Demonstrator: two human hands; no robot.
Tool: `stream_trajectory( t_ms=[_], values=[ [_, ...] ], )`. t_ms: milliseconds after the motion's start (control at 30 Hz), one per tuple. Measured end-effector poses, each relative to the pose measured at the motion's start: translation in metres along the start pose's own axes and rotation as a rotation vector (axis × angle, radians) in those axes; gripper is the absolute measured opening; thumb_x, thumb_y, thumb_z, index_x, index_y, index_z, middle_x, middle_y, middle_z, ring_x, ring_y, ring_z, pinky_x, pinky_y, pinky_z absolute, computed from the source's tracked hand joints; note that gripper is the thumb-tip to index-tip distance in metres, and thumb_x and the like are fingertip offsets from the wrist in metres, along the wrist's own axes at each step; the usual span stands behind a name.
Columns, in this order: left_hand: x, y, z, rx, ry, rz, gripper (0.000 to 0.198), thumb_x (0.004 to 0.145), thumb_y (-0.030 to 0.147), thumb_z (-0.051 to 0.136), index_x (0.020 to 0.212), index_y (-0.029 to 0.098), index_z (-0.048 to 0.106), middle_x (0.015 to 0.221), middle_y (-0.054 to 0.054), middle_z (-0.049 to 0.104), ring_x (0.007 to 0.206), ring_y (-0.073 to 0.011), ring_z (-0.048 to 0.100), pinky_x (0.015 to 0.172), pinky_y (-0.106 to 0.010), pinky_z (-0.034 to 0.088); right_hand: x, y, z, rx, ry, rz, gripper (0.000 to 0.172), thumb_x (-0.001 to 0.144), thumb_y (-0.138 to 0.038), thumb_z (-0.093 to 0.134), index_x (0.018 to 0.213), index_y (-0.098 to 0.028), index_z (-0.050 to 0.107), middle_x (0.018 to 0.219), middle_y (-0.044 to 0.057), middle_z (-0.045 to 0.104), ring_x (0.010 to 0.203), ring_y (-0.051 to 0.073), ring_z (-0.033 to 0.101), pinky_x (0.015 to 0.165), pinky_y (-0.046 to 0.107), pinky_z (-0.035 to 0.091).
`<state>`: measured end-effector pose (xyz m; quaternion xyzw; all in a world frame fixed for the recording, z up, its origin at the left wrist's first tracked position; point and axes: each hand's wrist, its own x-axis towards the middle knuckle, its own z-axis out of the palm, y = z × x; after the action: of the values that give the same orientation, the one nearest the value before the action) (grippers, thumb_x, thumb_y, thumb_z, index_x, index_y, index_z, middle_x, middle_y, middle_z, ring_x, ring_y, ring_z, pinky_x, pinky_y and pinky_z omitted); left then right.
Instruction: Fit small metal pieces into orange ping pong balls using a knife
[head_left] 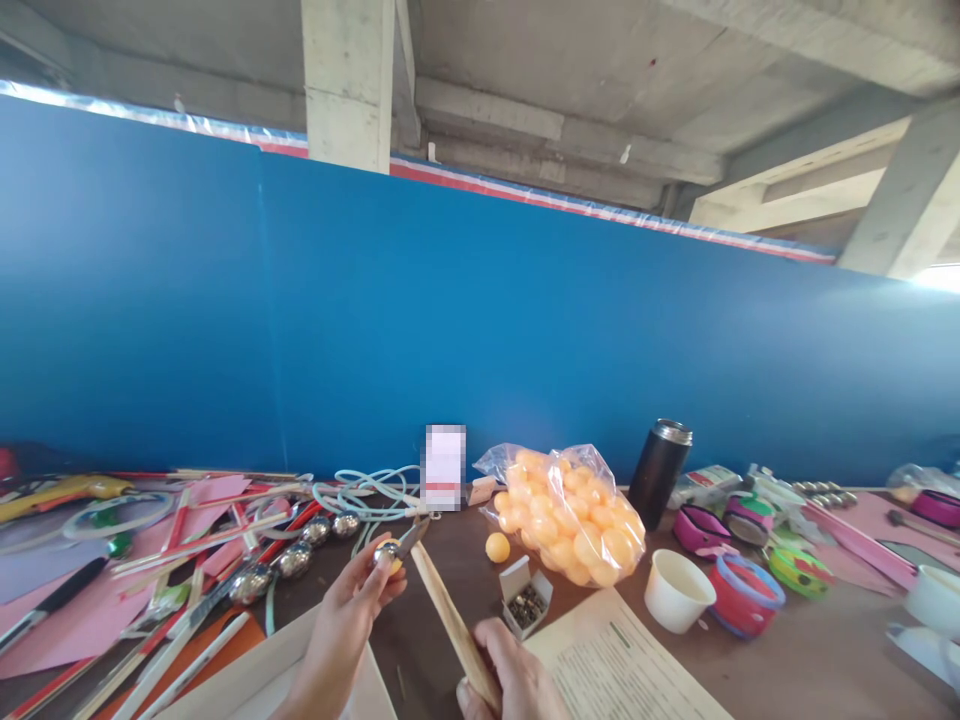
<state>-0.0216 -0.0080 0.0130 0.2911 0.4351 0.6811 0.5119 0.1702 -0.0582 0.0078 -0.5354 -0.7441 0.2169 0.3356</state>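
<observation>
My left hand pinches a small orange ball between thumb and fingertips, held just above the brown table. My right hand is closed round the wooden handle of a tool whose dark metal tip touches the ball. A clear bag of orange balls lies behind, with one loose orange ball beside it. A small open box of metal bits sits in front of the bag.
A printed sheet lies at the front. A white cup, coloured tape rolls and a black flask stand to the right. Pink paper, sticks, metal balls and a pale cord crowd the left. A blue wall backs the table.
</observation>
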Motion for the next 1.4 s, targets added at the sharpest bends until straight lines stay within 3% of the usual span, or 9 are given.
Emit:
stream_trajectory(
  t_ms=[133, 533, 1000, 1400],
  values=[
    [0.0026, -0.0031, -0.0032, -0.005, 0.009, -0.004, 0.049, 0.064, 0.039, 0.073, 0.107, 0.016, 0.063, 0.092, -0.006, 0.069, 0.081, -0.0200, 0.066, 0.077, -0.034, 0.054, 0.0013, 0.0018, -0.0001, 0.040, 0.026, -0.061, 0.018, 0.065, -0.018, 0.050, 0.082, -0.022, 0.046, 0.063, -0.003, 0.047, 0.056, 0.014, 0.046, 0.052, 0.023, 0.033],
    [0.0044, -0.0054, -0.0042, 0.002, -0.001, -0.009, 0.052, 0.064, 0.039, 0.073, 0.109, 0.016, 0.061, 0.092, -0.005, 0.068, 0.081, -0.0184, 0.065, 0.077, -0.031, 0.054, 0.0001, 0.0046, 0.0048, 0.008, 0.043, -0.048, 0.019, 0.063, -0.014, 0.051, 0.078, -0.022, 0.045, 0.061, -0.004, 0.046, 0.055, 0.013, 0.046, 0.052, 0.022, 0.033],
    [0.0031, -0.0048, -0.0017, 0.042, 0.010, 0.013, 0.054, 0.066, 0.041, 0.071, 0.111, 0.015, 0.059, 0.094, -0.006, 0.067, 0.080, -0.0190, 0.064, 0.077, -0.033, 0.053, 0.0040, 0.0092, 0.0062, 0.153, 0.038, -0.079, 0.015, 0.067, -0.020, 0.049, 0.081, -0.022, 0.043, 0.060, -0.006, 0.040, 0.052, 0.012, 0.043, 0.049, 0.022, 0.032],
    [0.0038, -0.0067, -0.0067, -0.103, -0.039, -0.041, 0.053, 0.070, 0.037, 0.069, 0.117, 0.017, 0.057, 0.097, -0.006, 0.069, 0.083, -0.0183, 0.065, 0.080, -0.032, 0.052, 0.0066, 0.0027, -0.0002, 0.230, 0.035, -0.045, 0.012, 0.067, -0.021, 0.050, 0.078, -0.021, 0.045, 0.059, -0.006, 0.039, 0.052, 0.011, 0.040, 0.049, 0.021, 0.032]
  ],
)
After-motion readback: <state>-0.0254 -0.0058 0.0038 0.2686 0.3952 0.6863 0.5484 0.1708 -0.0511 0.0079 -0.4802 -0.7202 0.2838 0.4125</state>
